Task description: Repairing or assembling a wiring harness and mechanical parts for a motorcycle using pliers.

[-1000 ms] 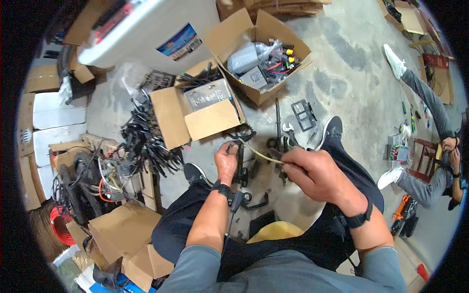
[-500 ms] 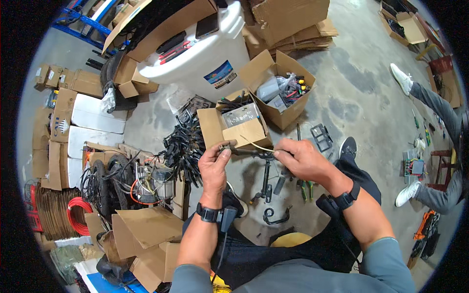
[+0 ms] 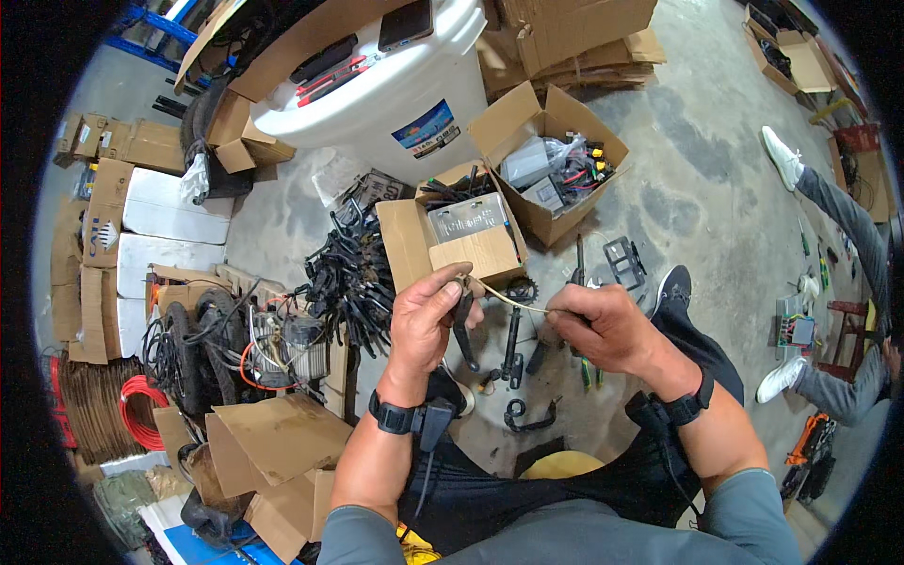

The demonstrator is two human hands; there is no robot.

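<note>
My left hand (image 3: 426,318) is closed around the top of a dark brake lever (image 3: 462,337), whose blade hangs down below the fingers. From the lever's top end a thin pale cable (image 3: 509,298) runs to the right in a shallow bend. Its other end is pinched in my right hand (image 3: 603,325), between thumb and curled fingers. Beneath the hands, on the floor, lie a black bar-shaped part (image 3: 511,344) with a toothed ring (image 3: 521,290) near its upper end, a curved black part (image 3: 532,417) and green-handled pliers (image 3: 586,373).
Just ahead stand an open carton (image 3: 400,245) and another carton (image 3: 556,226) full of bagged parts. A pile of black levers (image 3: 353,273) lies to the left. A white tub (image 3: 377,122) stands beyond. At right, another person's legs (image 3: 843,207) show beside scattered tools.
The brake lever has turned from pointing right to hanging down in my left hand. My right hand has moved slightly right and down, with the cable drawn out between the hands.
</note>
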